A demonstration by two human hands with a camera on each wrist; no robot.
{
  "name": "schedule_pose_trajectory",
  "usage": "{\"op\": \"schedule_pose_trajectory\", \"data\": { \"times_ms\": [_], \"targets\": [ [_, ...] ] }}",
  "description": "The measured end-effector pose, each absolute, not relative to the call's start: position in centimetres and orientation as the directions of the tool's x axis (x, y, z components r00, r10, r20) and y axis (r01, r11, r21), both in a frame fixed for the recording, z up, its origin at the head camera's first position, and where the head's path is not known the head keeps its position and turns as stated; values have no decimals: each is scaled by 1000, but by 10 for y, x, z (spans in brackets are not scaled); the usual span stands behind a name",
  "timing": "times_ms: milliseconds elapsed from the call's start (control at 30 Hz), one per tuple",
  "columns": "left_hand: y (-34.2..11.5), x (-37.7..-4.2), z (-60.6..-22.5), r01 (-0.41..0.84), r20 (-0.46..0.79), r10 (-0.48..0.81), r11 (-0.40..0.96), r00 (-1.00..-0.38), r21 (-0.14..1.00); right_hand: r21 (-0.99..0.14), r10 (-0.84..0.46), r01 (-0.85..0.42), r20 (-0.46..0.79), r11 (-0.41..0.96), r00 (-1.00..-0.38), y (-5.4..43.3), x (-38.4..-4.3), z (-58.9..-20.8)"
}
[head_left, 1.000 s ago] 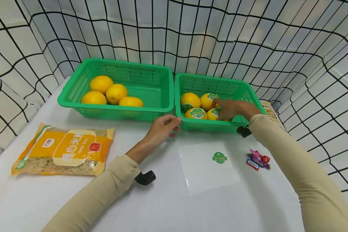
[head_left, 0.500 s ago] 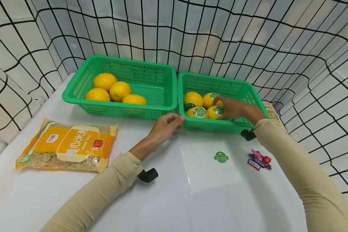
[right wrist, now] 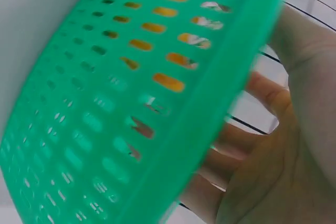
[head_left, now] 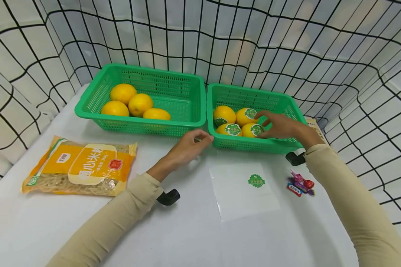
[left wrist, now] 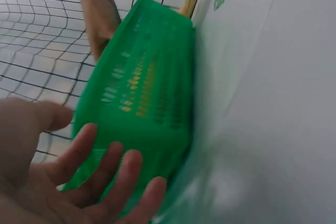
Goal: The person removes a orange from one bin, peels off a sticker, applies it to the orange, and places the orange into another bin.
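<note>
In the head view my right hand (head_left: 283,127) hovers over the smaller green basket (head_left: 254,145) on the right. Its fingers are loosely bent and apart, fingertips close to a yellow citrus fruit (head_left: 245,116) and another labelled fruit (head_left: 251,130); nothing is in its grasp. More such fruit with green-and-white stickers sits there. The right wrist view shows this hand (right wrist: 268,156) behind the basket wall (right wrist: 121,124). My left hand (head_left: 191,147) is at the basket's near left corner, fingers relaxed. In the left wrist view its fingers (left wrist: 128,171) are spread beside the basket wall (left wrist: 142,129).
A larger green basket (head_left: 147,128) with several unstickered yellow fruits (head_left: 141,104) stands to the left. An orange food bag (head_left: 83,168) lies in front of it. A clear plastic bag (head_left: 237,202) and wrapped candies (head_left: 300,184) lie nearer. Black netting (head_left: 234,37) surrounds the table.
My right hand has drawn back rightward from the stickered fruits, and its fingers have spread. The left hand stays by the basket corner. The head view has shifted slightly.
</note>
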State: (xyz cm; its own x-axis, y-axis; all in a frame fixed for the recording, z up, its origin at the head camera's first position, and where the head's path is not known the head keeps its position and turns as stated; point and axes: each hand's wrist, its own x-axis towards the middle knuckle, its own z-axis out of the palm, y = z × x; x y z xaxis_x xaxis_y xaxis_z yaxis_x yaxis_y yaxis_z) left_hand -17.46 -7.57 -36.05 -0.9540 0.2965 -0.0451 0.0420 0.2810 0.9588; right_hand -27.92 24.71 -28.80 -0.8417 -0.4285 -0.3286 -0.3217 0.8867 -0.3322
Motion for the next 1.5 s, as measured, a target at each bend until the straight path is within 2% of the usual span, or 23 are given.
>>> {"op": "schedule_pose_trajectory", "data": {
  "times_ms": [100,233,367,500,733,967,1100,1267,1400,1500],
  "targets": [
    [-83,-173,-346,135,-7,345,387,-939,912,-356,-425,-327,-244,875,-872,252,-272,-284],
    [-97,-173,-321,222,59,357,438,-932,871,-397,-448,-398,-39,827,-893,251,-255,-284],
    [-122,-177,-301,260,123,309,450,-943,854,-439,-460,-491,184,753,-869,231,-233,-297],
    [-155,-187,-291,272,151,277,480,-949,834,-456,-466,-556,304,695,-831,195,-213,-314],
    [-205,-218,-278,241,96,267,591,-959,770,-456,-479,-575,318,679,-818,137,-199,-339],
    [-226,-252,-272,142,-96,300,679,-949,721,-291,-523,-614,336,734,-784,111,-197,-346],
    [-230,-269,-274,99,-276,349,762,-896,640,-239,-534,-615,326,752,-780,109,-197,-349],
    [-227,-282,-279,86,-466,400,824,-789,560,-235,-543,-629,341,741,-768,110,-198,-350],
    [-215,-287,-282,95,-538,427,838,-727,537,-231,-530,-611,328,757,-782,113,-199,-349],
    [-208,-289,-285,111,-556,423,854,-715,508,-238,-512,-589,315,773,-799,115,-199,-348]
  ]
}}
